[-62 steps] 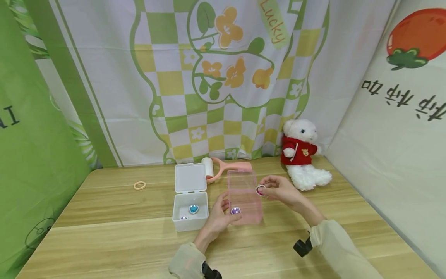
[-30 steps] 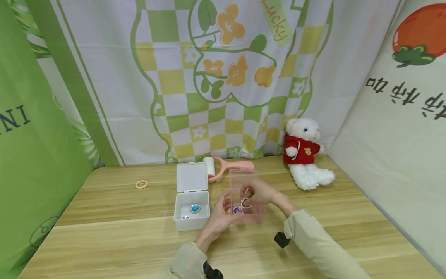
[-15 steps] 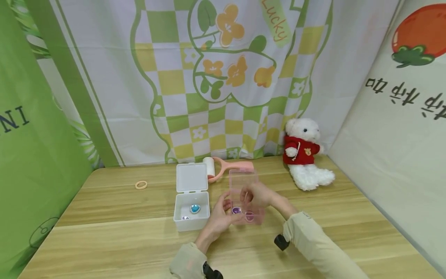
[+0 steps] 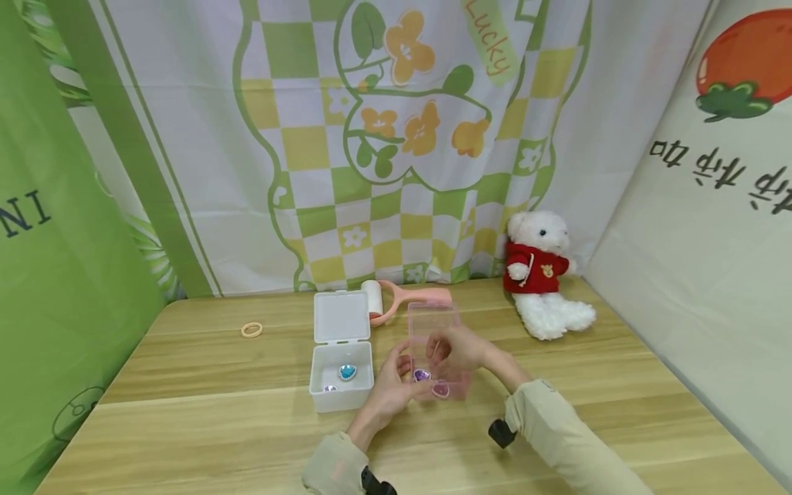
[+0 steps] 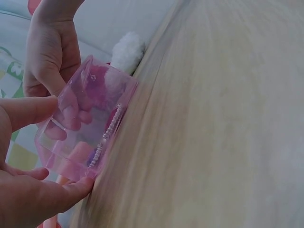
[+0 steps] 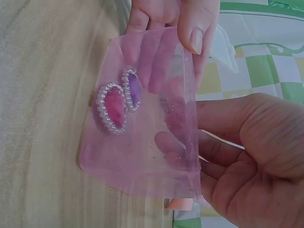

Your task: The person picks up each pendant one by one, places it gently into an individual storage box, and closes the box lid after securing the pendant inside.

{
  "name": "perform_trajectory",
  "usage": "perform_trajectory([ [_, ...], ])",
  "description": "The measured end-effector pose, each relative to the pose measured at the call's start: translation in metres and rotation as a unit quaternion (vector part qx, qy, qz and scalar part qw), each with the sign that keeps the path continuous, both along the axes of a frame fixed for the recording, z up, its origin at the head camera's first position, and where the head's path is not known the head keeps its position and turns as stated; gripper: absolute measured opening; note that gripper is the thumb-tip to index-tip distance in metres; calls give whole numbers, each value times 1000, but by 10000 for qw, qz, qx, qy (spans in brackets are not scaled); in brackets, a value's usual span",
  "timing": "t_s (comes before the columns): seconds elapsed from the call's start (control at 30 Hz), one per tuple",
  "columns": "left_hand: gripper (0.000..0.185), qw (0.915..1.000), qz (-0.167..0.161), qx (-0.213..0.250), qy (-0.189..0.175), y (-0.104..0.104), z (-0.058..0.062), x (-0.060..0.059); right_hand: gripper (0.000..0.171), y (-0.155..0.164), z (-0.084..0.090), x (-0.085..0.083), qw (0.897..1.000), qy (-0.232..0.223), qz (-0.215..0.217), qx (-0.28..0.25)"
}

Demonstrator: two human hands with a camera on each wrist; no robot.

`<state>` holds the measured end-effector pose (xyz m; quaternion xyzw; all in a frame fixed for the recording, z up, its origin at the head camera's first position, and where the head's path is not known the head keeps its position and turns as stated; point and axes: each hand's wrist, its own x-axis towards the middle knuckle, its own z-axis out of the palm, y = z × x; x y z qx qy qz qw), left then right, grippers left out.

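Hands [image 4: 427, 368] on pink box [image 4: 436, 354]: left gripping its edge, right's fingers relaxed inside.

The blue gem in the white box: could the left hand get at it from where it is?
Probably yes. The white box lies open, its lid folded back, beside the left hand, with nothing between. That hand grips the pink box, so it must let go first.

White teddy bear in red sweater [image 4: 540, 275], pink lint roller [image 4: 396, 300], hair tie [image 4: 251, 330], wooden table [image 4: 185, 426]
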<state>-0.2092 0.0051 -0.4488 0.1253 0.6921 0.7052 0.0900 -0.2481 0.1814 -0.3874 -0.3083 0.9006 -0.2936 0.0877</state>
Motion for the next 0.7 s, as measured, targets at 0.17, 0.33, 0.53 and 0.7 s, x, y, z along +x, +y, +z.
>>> perform_trajectory([
  [0.17,82,10000,6,6,64,1,-1,-1,19,1,-2,1,9996,240,122,-111],
  [0.33,84,9984,140,-475,282,-1,7,3,15,-1,-3,0,9984,461,96,-312],
  [0.53,78,9912,509,-948,777,-12,41,15,9,-11,5,3,9933,438,-105,-1063],
  [0.7,61,9881,866,-674,1079,-48,67,18,11,-28,17,6,9813,522,-446,-1797],
])
